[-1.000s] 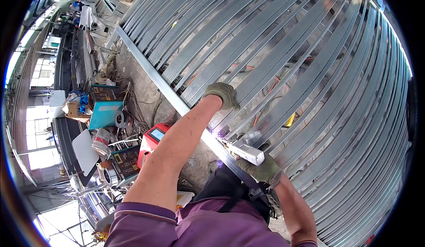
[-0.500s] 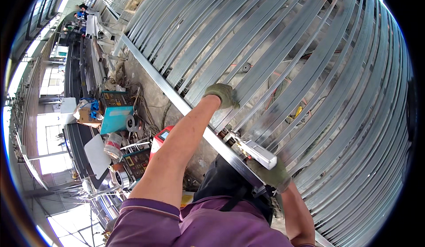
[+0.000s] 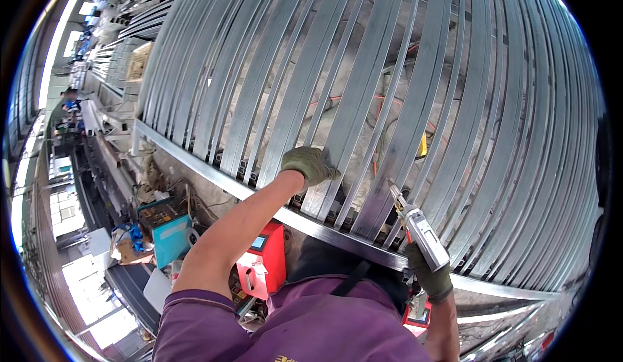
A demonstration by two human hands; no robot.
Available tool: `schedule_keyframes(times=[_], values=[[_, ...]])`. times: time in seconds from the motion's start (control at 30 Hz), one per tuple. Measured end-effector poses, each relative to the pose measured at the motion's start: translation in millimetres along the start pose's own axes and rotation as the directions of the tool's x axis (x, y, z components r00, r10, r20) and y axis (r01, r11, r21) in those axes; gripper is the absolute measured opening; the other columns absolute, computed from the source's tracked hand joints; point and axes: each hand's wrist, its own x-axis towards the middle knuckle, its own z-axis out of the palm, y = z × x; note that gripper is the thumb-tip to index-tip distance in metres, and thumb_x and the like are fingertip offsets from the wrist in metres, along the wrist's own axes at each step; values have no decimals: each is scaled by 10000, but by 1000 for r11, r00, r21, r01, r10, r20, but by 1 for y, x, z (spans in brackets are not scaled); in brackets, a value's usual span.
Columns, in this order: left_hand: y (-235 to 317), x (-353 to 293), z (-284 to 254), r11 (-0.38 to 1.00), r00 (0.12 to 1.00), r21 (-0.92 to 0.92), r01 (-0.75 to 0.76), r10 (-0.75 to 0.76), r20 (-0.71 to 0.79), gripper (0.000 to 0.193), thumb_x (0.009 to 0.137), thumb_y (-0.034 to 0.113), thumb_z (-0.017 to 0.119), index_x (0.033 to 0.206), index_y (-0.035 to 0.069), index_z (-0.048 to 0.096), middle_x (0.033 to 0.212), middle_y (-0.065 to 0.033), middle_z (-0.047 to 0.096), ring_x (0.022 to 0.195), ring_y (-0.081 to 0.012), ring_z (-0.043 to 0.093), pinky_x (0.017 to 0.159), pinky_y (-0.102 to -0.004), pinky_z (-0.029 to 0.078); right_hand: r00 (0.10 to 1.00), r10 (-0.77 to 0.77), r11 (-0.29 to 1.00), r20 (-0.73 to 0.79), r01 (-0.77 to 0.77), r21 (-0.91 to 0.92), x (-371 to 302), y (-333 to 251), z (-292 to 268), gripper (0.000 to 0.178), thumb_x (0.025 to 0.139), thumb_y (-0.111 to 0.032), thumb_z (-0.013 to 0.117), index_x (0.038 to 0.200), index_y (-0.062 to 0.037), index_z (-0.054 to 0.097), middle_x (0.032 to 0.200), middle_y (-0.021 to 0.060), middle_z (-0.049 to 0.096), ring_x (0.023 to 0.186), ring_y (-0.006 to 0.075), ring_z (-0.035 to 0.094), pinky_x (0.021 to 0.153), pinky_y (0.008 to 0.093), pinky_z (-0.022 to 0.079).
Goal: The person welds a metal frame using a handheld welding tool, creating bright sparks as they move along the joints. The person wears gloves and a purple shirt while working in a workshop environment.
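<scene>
"What's different now?"

"The hand tool (image 3: 425, 235) is off the front rail (image 3: 344, 240). A second ago its nose sat by that rail with a purple glow; the glow is gone, and the nose points to eleven o'clock over the flat bars (image 3: 357, 115)."

"Touching them?"

"I can't tell whether it rests on one or hangs above."

"And the right hand (image 3: 429, 271)?"

"Its fingers are wrapped round the hand tool, mostly hidden beneath it."

"The left hand (image 3: 310, 166)?"

"Still on the flat bars, at ten o'clock from the hand tool. I can't tell whether its fingers pinch a bar or only lie on it."

"Anything else moved?"

"The view has swung. The front rail now slants more gently, from ten toward four o'clock, and the red box (image 3: 263, 264) shows more fully, at seven o'clock from the left hand."

"What do you make of it?"

"My reading: the hand tool isn't working the metal at this instant, while the left hand probably steadies a bar."
</scene>
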Motion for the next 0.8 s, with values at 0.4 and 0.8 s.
schedule_keyframes(times=[0.4, 0.8], values=[[-101, -5, -6, 978, 968, -125, -166, 137, -208, 669, 1084, 624, 518, 1268, 12, 714, 1215, -217, 779, 1190, -381, 733, 1056, -498, 544, 990, -97, 993, 107, 103, -57, -19, -41, 88, 364, 944, -188, 904, 1244, -28, 774, 1003, 73, 827, 879, 159, 802, 759, 318, 629], [-81, 17, 0, 976, 975, 1, -219, 219, -22, 551, 1083, 492, 515, 1274, 48, 780, 1334, -202, 764, 1257, -362, 728, 1079, -496, 558, 896, -283, 883, 343, 383, -272, 35, -101, 103, 389, 923, -256, 924, 1225, -54, 784, 993, 92, 826, 868, 188, 809, 759, 323, 631]])
